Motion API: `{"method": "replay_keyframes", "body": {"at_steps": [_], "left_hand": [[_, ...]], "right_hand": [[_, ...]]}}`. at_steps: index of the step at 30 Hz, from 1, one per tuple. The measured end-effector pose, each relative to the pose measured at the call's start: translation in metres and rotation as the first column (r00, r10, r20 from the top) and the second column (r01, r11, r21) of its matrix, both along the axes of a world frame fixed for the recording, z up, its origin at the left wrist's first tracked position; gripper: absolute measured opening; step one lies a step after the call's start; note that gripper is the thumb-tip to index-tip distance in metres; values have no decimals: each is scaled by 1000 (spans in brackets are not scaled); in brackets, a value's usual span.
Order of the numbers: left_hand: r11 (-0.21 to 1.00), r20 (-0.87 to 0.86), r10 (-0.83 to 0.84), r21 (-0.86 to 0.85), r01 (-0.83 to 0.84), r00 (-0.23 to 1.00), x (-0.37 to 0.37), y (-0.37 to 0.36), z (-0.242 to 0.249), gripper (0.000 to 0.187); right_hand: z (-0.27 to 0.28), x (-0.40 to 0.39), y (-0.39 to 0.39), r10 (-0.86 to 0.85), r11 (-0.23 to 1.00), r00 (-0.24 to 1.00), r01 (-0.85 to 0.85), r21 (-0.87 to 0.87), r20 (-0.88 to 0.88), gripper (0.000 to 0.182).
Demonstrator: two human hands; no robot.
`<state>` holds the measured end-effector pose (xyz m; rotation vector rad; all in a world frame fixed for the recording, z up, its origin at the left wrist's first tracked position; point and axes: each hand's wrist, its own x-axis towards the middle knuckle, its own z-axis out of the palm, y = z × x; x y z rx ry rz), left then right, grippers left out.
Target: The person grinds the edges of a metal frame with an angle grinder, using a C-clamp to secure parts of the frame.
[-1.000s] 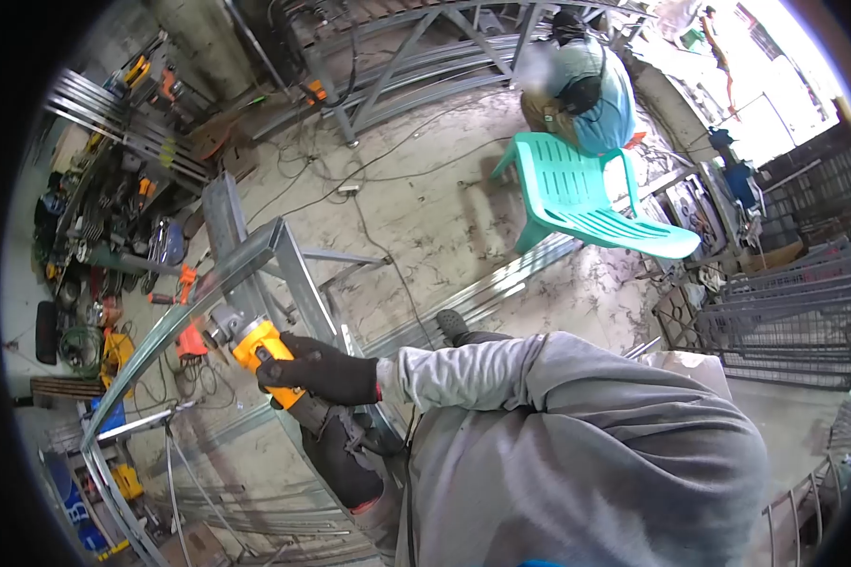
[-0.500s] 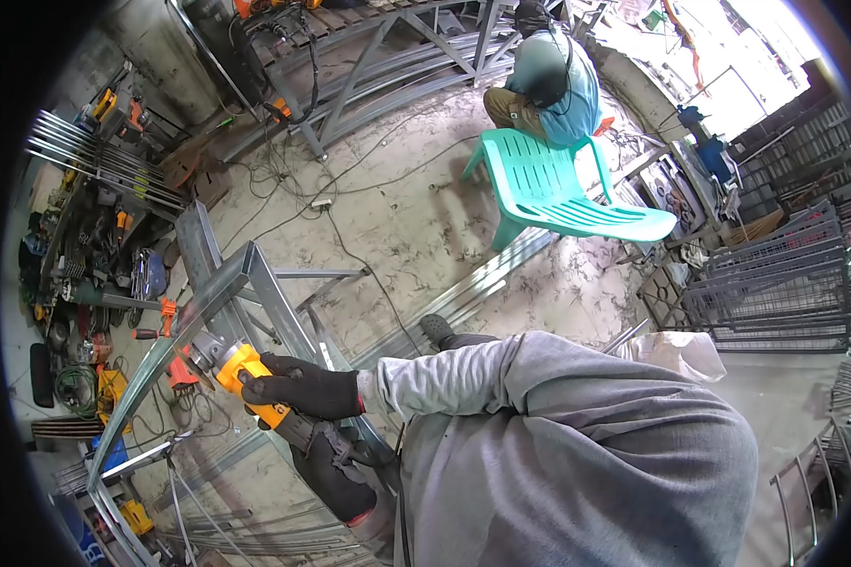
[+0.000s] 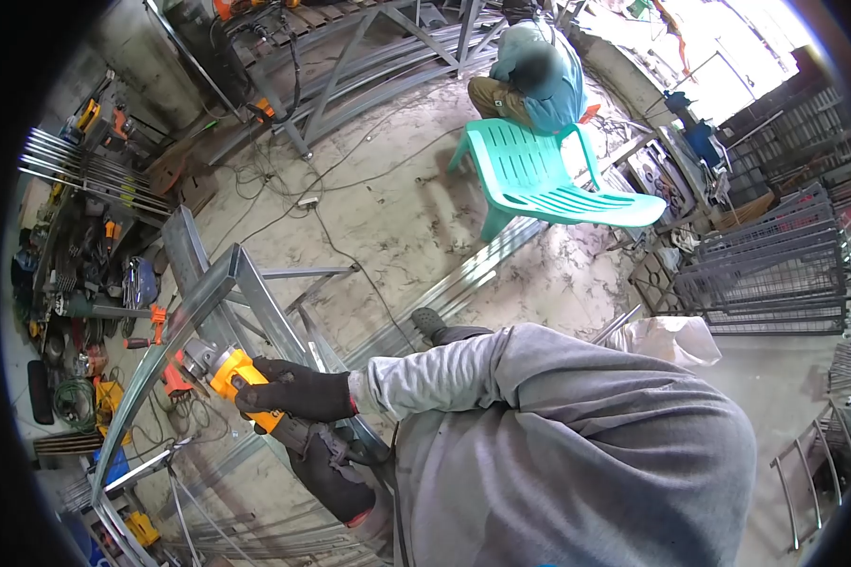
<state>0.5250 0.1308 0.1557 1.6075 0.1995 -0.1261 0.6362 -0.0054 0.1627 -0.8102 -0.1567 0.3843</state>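
Observation:
A yellow and grey angle grinder (image 3: 238, 375) points up and left, its metal head against or very close to a curved steel tube of a welded metal frame (image 3: 140, 389). My right hand (image 3: 303, 389), in a black glove, is closed around the yellow body just behind the head. Lower down, my left hand (image 3: 331, 482), also gloved, grips the dark rear part of the grinder; its fingers are partly hidden. The disc is hard to make out. Just above the grinder, an orange-handled clamp (image 3: 159, 324) is on the frame.
A person in a blue shirt (image 3: 548, 71) crouches beyond a green plastic chair (image 3: 525, 165). Cables (image 3: 336, 241) run over the dusty floor. Tools crowd the left side (image 3: 76, 312). Steel bars (image 3: 482, 274) lie on the floor, and wire-mesh panels (image 3: 766, 274) lean at the right.
The view has shifted slightly, moving the surroundings a little left and up. Both hands stay on the grinder, its head still at the curved tube. The crouching person's head is bent lower.

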Motion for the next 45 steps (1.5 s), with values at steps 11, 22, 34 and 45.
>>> {"method": "replay_keyframes", "body": {"at_steps": [11, 22, 34, 45], "left_hand": [[999, 92, 16, -50, -11, 996, -3, 10, -18, 33], [969, -47, 74, -233, -83, 996, 2, -13, 9, 35], [963, -133, 106, -232, -135, 985, 2, -11, 16, 38], [965, -113, 90, -235, -114, 990, 4, -17, 23, 38]], "right_hand": [[7, -2, -3, -4, 1000, 1000, 4, -9, -21, 54], [4, -1, -1, -3, 1000, 1000, 3, -2, -15, 49], [5, 0, 1, 42, 997, 997, -39, 60, -60, 50], [-2, 1, 0, 63, 992, 997, -56, 110, -55, 42]]}}
